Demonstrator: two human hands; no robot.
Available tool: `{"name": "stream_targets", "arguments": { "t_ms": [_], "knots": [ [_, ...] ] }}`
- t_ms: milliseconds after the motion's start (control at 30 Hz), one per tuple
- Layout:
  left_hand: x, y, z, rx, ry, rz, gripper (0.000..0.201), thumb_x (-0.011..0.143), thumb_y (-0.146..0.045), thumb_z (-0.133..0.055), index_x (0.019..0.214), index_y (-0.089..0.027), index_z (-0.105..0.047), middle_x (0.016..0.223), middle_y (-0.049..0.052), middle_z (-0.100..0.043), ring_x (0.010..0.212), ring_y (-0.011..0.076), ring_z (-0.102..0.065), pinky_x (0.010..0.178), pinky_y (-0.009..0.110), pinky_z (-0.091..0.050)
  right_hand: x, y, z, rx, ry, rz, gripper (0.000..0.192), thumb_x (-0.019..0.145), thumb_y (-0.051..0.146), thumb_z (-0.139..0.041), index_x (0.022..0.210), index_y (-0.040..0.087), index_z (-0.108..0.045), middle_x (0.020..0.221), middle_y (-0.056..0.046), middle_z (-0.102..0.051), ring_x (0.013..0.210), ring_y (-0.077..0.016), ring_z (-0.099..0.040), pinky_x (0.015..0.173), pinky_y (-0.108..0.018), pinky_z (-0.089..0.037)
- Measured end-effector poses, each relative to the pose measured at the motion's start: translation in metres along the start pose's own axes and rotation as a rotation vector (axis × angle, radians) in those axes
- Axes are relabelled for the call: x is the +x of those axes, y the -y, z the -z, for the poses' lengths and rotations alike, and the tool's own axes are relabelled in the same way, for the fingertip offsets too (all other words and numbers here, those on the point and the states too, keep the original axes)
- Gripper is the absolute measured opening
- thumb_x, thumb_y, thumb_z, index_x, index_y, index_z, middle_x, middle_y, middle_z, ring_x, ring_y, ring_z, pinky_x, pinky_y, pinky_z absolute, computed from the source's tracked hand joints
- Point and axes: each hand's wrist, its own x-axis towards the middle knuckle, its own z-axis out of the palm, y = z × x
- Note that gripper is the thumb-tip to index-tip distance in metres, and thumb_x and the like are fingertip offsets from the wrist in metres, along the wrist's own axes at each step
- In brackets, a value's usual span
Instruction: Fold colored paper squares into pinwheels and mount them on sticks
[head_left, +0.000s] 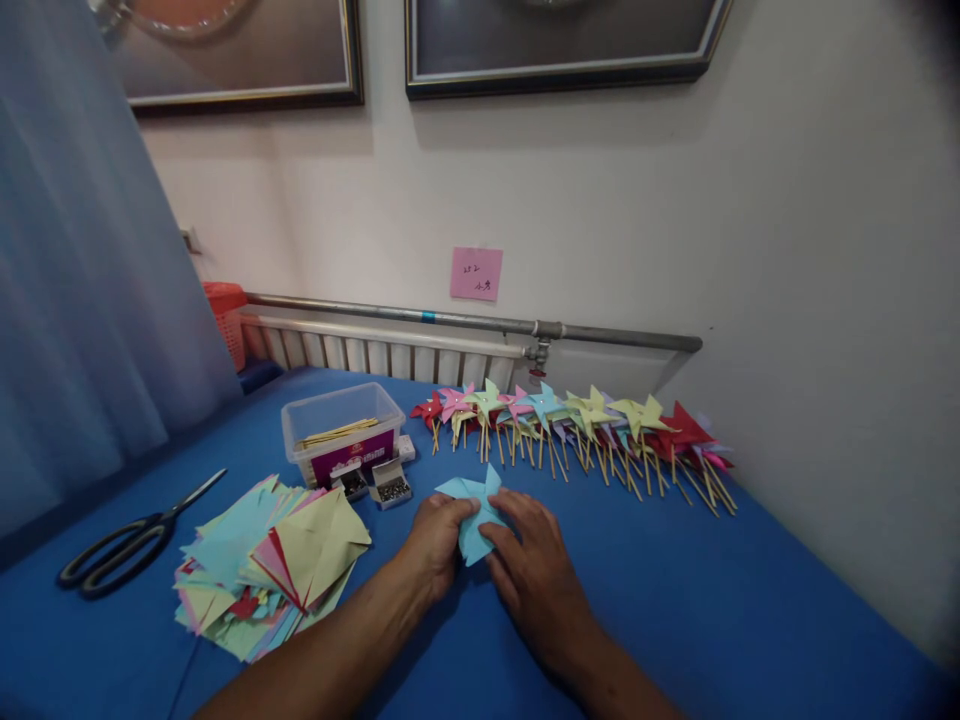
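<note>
I see both hands on a light blue paper (474, 515) lying on the blue table (675, 590). My left hand (435, 540) pinches its left edge with the fingers (459, 508); my right hand (536, 570) presses its right side, fingers curled on it. Just left is a paper pile (270, 565), scissors (127, 545) beyond. Behind are a clear box (341, 430) and a pinwheel row (570, 420).

One scissors (131, 545), two small boxes (373, 482)
</note>
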Motion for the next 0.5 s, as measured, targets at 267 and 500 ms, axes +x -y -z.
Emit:
{"name": "stream_targets", "arguments": {
  "t_ms": [267,500],
  "knots": [
    [-0.005,0.001,-0.006,0.080,-0.038,-0.013,0.027,0.054,-0.021,-0.079,0.066,-0.016,-0.055,0.055,-0.002,-0.056,0.048,0.0092,-0.050,0.050,0.022,-0.038,0.002,0.001,0.002,0.190,-0.010,-0.293,0.019,0.096,0.030,-0.051,0.087,0.024,-0.067,0.104,-0.008,-0.064,0.100,-0.0254,-0.059,0.090,-0.044,-0.045],
    [-0.008,0.003,-0.007,0.155,0.007,-0.026,0.021,0.056,-0.023,-0.079,0.068,-0.013,-0.065,0.058,0.002,-0.062,0.049,0.0103,-0.051,0.051,0.024,-0.039,0.004,-0.008,-0.009,0.573,-0.046,-0.773,0.026,0.084,0.043,-0.061,0.070,0.022,-0.067,0.103,-0.009,-0.064,0.101,-0.0267,-0.061,0.091,-0.039,-0.047]
  ]
}}
